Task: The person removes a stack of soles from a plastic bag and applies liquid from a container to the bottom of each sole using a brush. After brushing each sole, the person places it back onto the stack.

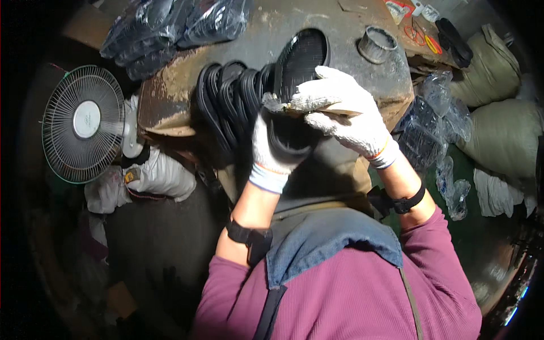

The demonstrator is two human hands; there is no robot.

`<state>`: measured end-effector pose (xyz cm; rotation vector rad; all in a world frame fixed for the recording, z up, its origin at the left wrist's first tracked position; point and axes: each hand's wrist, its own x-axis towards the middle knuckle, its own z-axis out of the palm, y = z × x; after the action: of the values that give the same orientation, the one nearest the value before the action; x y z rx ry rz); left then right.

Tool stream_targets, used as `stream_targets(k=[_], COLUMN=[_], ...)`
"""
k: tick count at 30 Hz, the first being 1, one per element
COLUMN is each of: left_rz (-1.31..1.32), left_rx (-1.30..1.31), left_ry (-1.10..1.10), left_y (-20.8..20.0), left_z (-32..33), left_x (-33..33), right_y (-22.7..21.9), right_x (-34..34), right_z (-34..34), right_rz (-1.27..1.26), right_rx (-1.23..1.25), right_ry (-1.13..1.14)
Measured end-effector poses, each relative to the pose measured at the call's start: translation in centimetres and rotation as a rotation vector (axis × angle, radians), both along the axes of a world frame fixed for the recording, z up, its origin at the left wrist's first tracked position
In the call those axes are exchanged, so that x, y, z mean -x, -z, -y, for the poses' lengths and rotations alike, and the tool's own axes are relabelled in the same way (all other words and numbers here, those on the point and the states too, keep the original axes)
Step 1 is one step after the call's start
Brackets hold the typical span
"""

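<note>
A black shoe sole (303, 59) with a raised rim lies tilted at the table's near edge, its toe pointing away from me. My left hand (267, 144), in a white knit glove, is closed round the sole's near end. Across its middle comes my right hand (348, 105), also gloved in white, with its fingers pinched on a slim tool that has a flat, pale wood-coloured handle (343, 109). The tool's working end is partly hidden by the glove, so I cannot tell its kind. Just left, several more black soles (224, 102) lean together in a row.
The worn metal-topped table (345, 22) carries a round tin (377, 44) at right. Plastic-wrapped black bundles (170, 34) sit at the far left. A fan (85, 122) stands left, above white sacks (161, 175). Orange-handled scissors (433, 45), clear plastic bags (433, 116) and stuffed sacks (498, 136) are at right.
</note>
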<state>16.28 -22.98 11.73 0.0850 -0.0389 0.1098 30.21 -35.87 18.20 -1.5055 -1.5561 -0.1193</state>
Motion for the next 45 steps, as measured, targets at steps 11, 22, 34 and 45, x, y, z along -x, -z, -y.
stream_targets(k=[11,22,34,45], left_rz=[0.091,-0.134,-0.100,0.188], left_rx=[-0.526,-2.132,-1.944,0.207], left_ry=[-0.065,-0.922,-0.875,-1.717], left_y=[-3.1,-0.7,-1.2,-3.6], left_z=[-8.0,-10.2,-1.8,-6.8], left_x=[0.4,3.0,10.1,41.6], right_y=[-1.5,-2.0,1.0,-1.3], right_x=[1.8,6.0,-4.5,-2.6], right_z=[3.9,-1.1,0.0,-2.0], right_rz=[-0.527,-0.671,-0.269,-0.170], right_rx=[0.138,0.238,0.152,0.068], right_ry=[-0.127,-0.034,0.375,0.376])
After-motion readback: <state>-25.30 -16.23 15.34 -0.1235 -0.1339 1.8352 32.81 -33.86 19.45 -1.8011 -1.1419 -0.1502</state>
